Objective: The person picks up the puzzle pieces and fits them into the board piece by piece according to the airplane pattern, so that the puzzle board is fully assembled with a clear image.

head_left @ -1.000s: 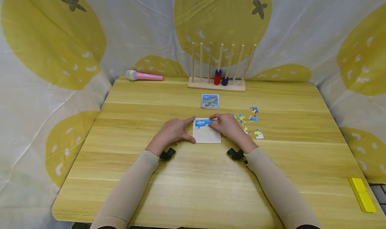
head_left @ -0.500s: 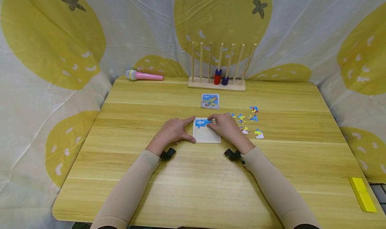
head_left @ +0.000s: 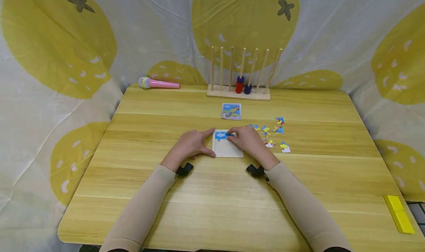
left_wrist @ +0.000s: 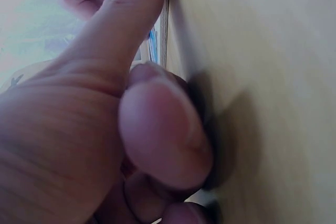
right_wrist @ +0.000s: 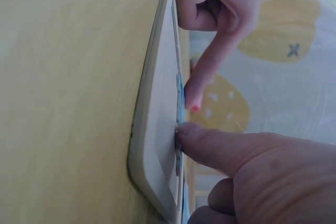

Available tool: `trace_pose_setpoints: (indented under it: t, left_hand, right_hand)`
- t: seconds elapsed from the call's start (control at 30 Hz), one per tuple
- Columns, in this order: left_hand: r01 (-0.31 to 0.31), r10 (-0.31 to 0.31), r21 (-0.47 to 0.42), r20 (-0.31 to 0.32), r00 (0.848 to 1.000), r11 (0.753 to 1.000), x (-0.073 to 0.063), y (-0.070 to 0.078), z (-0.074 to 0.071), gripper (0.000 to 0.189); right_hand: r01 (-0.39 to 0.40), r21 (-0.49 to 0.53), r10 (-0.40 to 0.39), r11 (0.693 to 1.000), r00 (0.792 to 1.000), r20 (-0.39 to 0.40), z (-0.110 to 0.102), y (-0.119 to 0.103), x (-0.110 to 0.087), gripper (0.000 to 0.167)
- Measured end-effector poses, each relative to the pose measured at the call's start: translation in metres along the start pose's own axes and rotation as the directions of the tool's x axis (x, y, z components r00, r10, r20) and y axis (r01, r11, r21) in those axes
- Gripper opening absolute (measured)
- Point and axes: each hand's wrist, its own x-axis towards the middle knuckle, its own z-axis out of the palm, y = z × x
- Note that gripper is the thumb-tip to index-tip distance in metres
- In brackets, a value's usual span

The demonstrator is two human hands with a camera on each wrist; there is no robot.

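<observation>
A square wooden puzzle tray lies in front of me, with blue-and-white sky pieces along its far side. My left hand braces the tray's left edge, index finger at the far corner and thumb at the near one. The left wrist view shows its other fingers folded by the tabletop. Over the tray's far right part, my right hand pinches a blue puzzle piece between thumb and index finger. In the right wrist view the thumb tip meets the piece's edge; the fingers hide part of it.
Loose puzzle pieces lie right of the tray. Behind it is a small airplane picture card. A pegged wooden stand with red and purple beads and a pink toy microphone stand farther back. Yellow blocks lie at the right edge.
My right hand has shifted slightly left along the tray's far side with the piece, uncovering more loose pieces behind it. The left hand has stayed in place.
</observation>
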Motion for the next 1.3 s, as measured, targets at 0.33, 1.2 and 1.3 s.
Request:
trace_pose_setpoints:
  t: [0.33, 1.2, 1.3]
  left_hand:
    - [-0.004, 0.004, 0.017, -0.003, 1.000, 1.000, -0.001, 0.000, 0.000, 0.111]
    - [0.019, -0.018, -0.049, 0.012, 1.000, 0.999, -0.001, 0.000, 0.001, 0.110]
    - [0.014, -0.014, -0.048, 0.010, 1.000, 0.999, -0.001, 0.001, 0.000, 0.110]
  right_hand:
    - [-0.125, 0.204, 0.122, 0.971, 0.992, 0.026, -0.024, 0.016, -0.003, 0.028]
    - [-0.381, 0.374, 0.327, 0.845, 0.923, 0.202, -0.107, 0.202, -0.038, 0.059]
    - [-0.392, 0.367, 0.339, 0.844, 0.919, 0.200, -0.106, 0.206, -0.036, 0.058]
